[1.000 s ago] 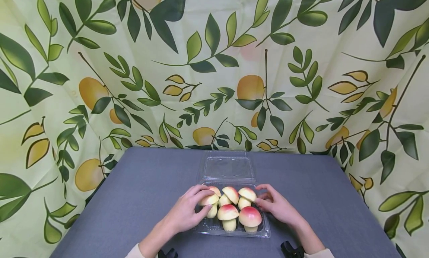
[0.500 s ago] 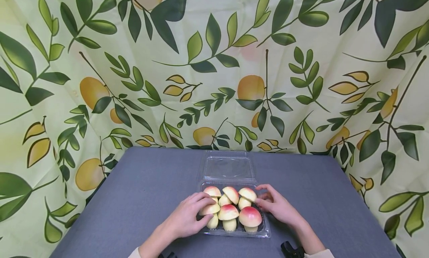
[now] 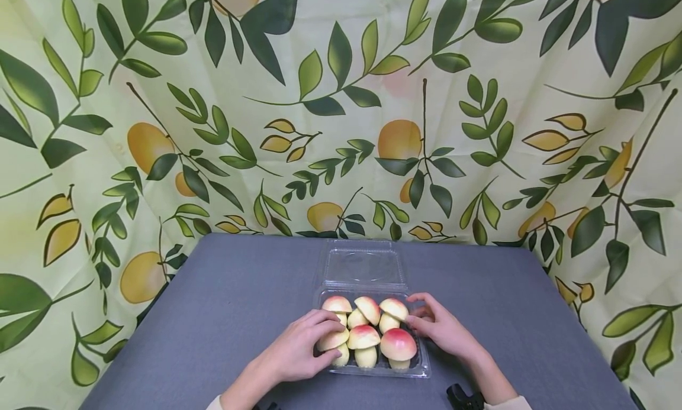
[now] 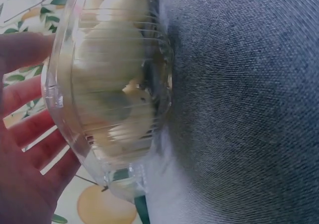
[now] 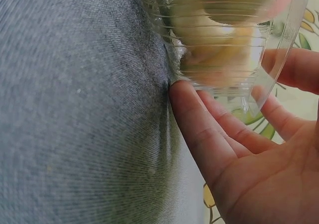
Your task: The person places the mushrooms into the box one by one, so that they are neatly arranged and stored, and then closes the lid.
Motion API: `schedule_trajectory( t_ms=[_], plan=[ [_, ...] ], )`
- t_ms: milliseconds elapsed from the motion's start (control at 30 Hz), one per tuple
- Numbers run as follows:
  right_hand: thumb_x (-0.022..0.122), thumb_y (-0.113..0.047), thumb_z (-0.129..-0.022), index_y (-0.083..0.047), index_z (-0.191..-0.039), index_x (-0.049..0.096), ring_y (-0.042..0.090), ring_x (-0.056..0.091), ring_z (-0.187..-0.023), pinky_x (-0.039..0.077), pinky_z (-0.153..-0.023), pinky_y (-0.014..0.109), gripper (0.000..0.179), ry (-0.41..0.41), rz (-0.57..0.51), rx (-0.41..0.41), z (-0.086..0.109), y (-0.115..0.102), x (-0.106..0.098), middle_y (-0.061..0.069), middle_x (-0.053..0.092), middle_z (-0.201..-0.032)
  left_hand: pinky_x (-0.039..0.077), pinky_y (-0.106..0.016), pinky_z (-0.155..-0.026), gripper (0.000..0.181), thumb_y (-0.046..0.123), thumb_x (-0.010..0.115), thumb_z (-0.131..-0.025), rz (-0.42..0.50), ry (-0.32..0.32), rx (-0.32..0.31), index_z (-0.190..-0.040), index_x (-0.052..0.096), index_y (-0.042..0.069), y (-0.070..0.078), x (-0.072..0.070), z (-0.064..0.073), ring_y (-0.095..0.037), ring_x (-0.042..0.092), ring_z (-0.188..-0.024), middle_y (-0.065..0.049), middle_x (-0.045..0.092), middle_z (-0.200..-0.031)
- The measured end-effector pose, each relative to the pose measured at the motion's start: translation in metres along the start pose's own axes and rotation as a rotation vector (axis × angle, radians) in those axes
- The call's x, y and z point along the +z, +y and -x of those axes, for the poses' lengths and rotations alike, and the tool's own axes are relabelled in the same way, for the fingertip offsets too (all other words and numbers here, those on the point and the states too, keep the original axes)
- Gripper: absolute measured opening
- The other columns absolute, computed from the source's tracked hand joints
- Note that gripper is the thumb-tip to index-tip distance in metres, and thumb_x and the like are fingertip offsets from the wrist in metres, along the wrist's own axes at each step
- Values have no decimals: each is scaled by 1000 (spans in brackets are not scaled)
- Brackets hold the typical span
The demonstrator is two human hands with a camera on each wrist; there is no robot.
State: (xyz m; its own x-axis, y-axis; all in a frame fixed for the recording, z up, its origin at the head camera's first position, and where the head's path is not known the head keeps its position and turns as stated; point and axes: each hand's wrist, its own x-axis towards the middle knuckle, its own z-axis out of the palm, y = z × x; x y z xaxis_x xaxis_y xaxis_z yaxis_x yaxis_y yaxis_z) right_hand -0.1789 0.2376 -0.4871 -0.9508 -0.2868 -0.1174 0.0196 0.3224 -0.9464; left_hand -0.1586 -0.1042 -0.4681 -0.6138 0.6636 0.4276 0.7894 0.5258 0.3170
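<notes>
A clear plastic clamshell container stands on the table with its lid folded back. Two rows of toy mushrooms fill it, with cream stems and pink-blushed caps. My left hand pinches the front-left mushroom, thumb by the stem and fingers over the cap. That hand appears beyond the container wall in the left wrist view. At the container's right side, my right hand holds the edge. Its fingers touch the base of the side wall in the right wrist view.
The grey cloth-covered table reaches back to a curtain printed with leaves and fruit. Black straps show at the wrists. The lid lies behind the mushrooms, toward the curtain.
My left hand has brought the front-left mushroom toward me and down, level with the front row. The back-left mushroom now shows more fully. My right hand has stayed in place.
</notes>
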Motion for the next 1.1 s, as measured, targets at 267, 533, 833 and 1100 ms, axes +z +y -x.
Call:
schedule_trajectory(
  t_ms=[267,533,833,1100],
  plan=[
    [69,-23,-98,0,-136,50,25,67,-95,57,-78,31,48,22,36,-31,2,-3,-2,14,66,-106,53,-35,-91,23,18,75,-89,51,111,25,-111,72,10,-5,2,-1,-13,61,-110,1,67,-117],
    [68,-18,-98,-2,-133,55,24,68,-94,59,-79,33,40,76,99,-27,1,-11,-9,16,65,-114,54,-36,-89,18,11,75,-88,67,193,-36,-106,73,10,-15,-1,-5,-13,63,-105,5,68,-110],
    [69,-17,-98,2,-128,58,25,69,-91,60,-78,42,38,185,157,10,-5,-26,-13,14,66,-108,54,-39,-84,15,15,71,-94,95,193,-244,-108,73,9,-26,-10,-17,-18,65,-100,1,69,-105],
    [66,-17,-98,6,-123,62,25,69,-80,59,-73,39,34,284,237,20,-19,-33,-19,12,68,-99,54,-38,-80,15,14,69,-94,109,220,-402,-107,73,6,-42,-11,-29,-23,65,-90,-1,67,-99]
  ],
)
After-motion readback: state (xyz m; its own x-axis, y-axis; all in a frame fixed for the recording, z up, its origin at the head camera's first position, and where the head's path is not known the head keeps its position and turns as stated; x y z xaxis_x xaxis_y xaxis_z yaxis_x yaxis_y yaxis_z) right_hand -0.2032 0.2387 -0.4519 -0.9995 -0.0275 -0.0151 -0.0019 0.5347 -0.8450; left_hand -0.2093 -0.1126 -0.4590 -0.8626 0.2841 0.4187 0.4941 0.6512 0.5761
